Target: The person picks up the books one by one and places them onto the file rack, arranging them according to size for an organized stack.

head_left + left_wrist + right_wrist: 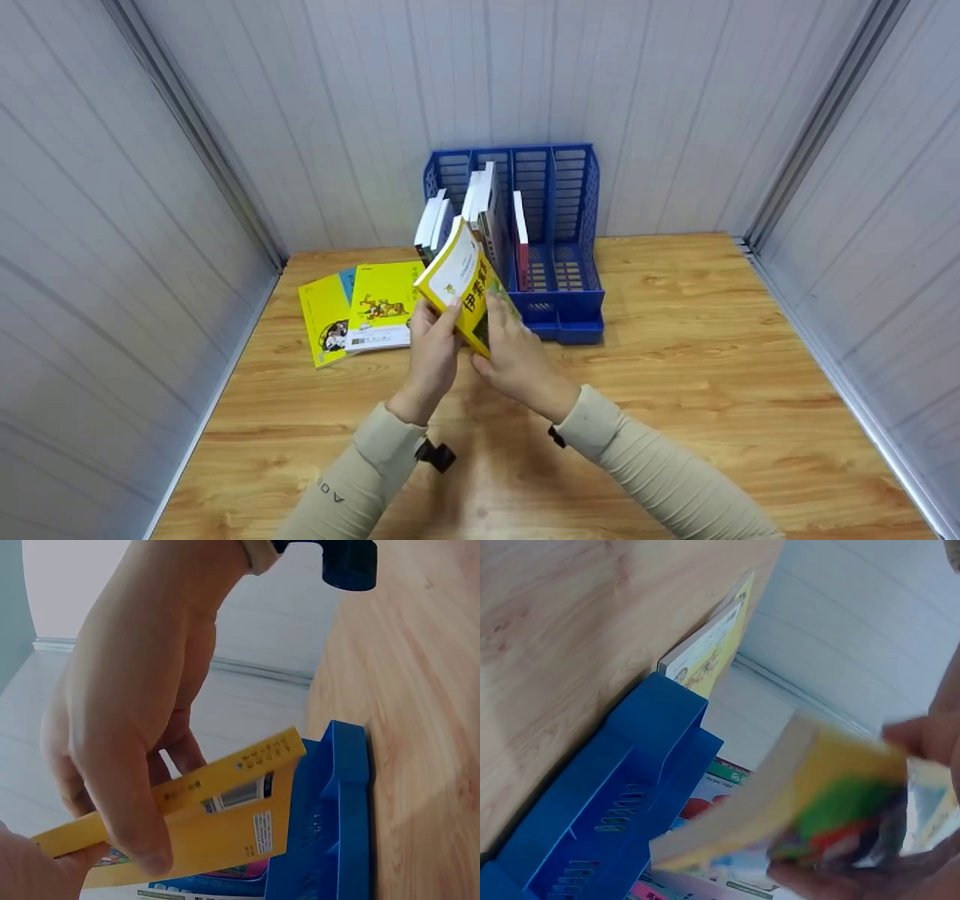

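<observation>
Both hands hold a yellow paperback book (450, 279) tilted in front of the blue file rack (579, 304). My left hand (433, 358) grips its lower left part, thumb on the white and yellow cover. My right hand (519, 365) holds the opposite edge, its fingers lying along the cover. In the left wrist view, the yellow spine and a barcode face outward beside the left hand (142, 712). The book (847, 802) is blurred in the right wrist view, where a colourful picture shows between the right hand's fingers (922, 736).
White-edged books (431, 221) stand in the rack's left slots, and a thin red book (521, 247) in a middle one. Left of the rack, yellow books (386, 300) lie overlapping on the wooden table (675, 390), a blue one partly under them. Panel walls (360, 112) surround the table.
</observation>
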Motion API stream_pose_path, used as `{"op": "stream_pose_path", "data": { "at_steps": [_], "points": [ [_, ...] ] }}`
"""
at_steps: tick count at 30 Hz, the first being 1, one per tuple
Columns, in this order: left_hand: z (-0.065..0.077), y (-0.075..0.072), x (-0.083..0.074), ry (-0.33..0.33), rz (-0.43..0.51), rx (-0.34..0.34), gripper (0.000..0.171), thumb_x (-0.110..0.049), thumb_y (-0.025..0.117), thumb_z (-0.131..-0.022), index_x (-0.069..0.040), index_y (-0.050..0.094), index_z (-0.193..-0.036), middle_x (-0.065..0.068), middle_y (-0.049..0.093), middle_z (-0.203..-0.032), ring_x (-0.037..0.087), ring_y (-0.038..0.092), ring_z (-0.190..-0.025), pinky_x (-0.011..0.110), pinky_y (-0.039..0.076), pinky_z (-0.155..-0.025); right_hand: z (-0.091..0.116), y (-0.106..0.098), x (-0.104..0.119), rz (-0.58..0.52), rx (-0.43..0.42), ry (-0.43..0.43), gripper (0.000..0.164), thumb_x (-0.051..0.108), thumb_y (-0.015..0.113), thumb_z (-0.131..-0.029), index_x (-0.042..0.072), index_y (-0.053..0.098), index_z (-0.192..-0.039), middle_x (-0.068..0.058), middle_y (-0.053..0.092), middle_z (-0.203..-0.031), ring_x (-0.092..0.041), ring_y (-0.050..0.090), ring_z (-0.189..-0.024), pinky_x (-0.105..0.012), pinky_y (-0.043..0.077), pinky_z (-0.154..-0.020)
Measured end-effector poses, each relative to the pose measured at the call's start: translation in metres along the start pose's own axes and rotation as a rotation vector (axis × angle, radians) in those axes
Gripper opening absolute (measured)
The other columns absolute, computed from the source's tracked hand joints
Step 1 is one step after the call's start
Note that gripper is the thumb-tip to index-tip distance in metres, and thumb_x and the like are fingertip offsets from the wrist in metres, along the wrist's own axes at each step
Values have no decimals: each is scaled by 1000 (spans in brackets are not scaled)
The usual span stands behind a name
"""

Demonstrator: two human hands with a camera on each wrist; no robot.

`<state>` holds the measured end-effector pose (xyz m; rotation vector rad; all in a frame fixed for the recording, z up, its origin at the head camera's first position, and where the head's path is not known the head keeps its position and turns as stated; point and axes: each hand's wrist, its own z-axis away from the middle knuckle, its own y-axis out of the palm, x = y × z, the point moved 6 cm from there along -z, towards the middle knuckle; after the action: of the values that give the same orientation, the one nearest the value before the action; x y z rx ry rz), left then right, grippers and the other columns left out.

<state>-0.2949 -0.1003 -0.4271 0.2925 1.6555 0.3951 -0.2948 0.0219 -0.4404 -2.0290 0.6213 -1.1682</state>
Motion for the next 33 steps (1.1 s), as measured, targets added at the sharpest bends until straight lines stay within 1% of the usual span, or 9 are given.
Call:
{"op": "stream_pose_path", "data": {
  "at_steps": [3,7,12,16,19,23,28,31,33],
  "points": [
    [1,6,1,-11,7,8,48,-8,44,-114,3,31,-160,28,45,-163,37,52,-147,49,53,-115,-1,-2,0,97,-86,-26,88,4,83,-85,-9,38,-160,-33,53,-158,-49,65,-134,-62,60,-102],
    [2,11,2,-21,7,21,51,-11,45,-115,2,29,-161,27,43,-163,35,52,-148,42,54,-114,-1,-7,-2,182,-190,-72,83,-7,83,-81,-9,47,-155,-31,60,-153,-46,69,-131,-57,63,-97],
    [1,12,1,5,-10,42,43,-14,50,-113,3,41,-151,27,50,-158,33,57,-142,40,58,-108,-3,-13,-7,169,-233,-116,71,-16,74,-85,-9,51,-152,-30,66,-145,-45,75,-118,-53,65,-95],
    [-2,10,2,35,-17,83,33,-16,49,-112,2,46,-140,25,54,-155,30,61,-139,45,57,-112,-5,-20,-13,135,-260,-129,66,-18,64,-85,-10,52,-150,-31,68,-140,-45,77,-110,-54,66,-91],
    [-5,7,2,54,5,107,32,-17,45,-113,2,48,-139,24,57,-151,28,64,-136,47,55,-115,-6,-25,-16,116,-270,-139,67,-18,62,-83,-10,52,-150,-31,68,-140,-46,77,-110,-55,66,-90],
    [-12,-2,3,69,15,91,34,-18,41,-115,5,50,-139,25,61,-147,27,68,-133,46,57,-113,-6,-33,-18,114,-299,-165,71,-19,61,-79,-11,52,-149,-31,68,-140,-47,77,-110,-57,66,-87],
    [-26,-21,11,74,-16,33,34,-16,42,-115,8,51,-138,30,64,-145,33,69,-133,45,58,-111,-6,-45,-20,105,-337,-171,71,-19,62,-79,-12,52,-148,-32,68,-140,-49,76,-109,-58,65,-85],
    [-37,-33,18,82,-65,-6,34,-14,44,-115,10,52,-138,31,67,-141,30,73,-126,46,59,-110,-6,-53,-22,64,-338,-151,72,-21,60,-79,-13,51,-150,-34,66,-142,-50,75,-112,-59,65,-87],
    [-46,-43,23,98,-131,-26,34,-14,47,-115,11,52,-138,28,70,-137,28,74,-123,46,59,-109,-6,-57,-24,38,-341,-140,72,-22,59,-80,-13,50,-150,-35,64,-144,-51,74,-114,-60,65,-88]
  ]
}}
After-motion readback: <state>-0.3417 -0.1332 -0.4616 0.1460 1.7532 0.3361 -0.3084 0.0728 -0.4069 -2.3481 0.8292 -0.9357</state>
